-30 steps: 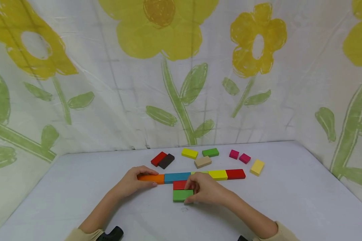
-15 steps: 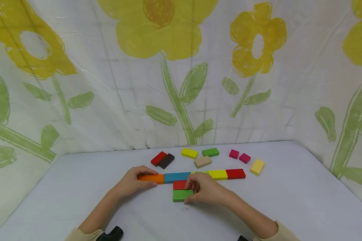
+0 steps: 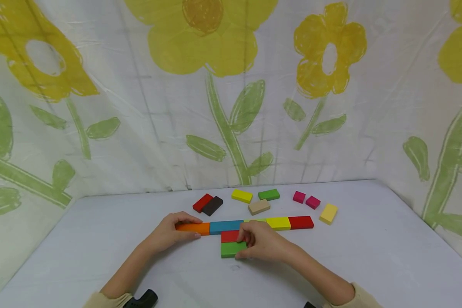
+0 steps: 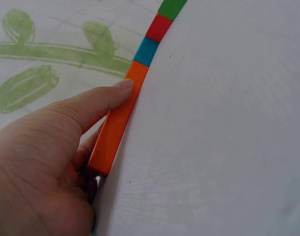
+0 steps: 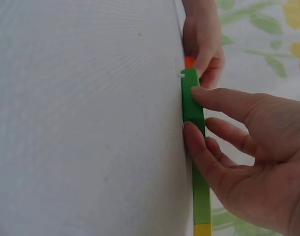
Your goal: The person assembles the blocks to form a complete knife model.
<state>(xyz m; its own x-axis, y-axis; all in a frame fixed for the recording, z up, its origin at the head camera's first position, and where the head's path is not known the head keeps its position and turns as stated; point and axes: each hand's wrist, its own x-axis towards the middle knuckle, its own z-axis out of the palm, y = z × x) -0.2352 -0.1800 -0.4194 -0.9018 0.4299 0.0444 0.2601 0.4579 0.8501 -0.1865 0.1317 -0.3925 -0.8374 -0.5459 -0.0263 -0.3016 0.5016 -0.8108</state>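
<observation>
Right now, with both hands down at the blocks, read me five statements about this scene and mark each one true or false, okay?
1. The left hand grips the orange block. True.
2. A blue block ends the row on its right. False: the end red block does.
3. The right hand touches the near green block. True.
4. A ball lies just right of the pink blocks. False: the pale yellow block lies there.
5. The pink blocks lie behind the row. True.
</observation>
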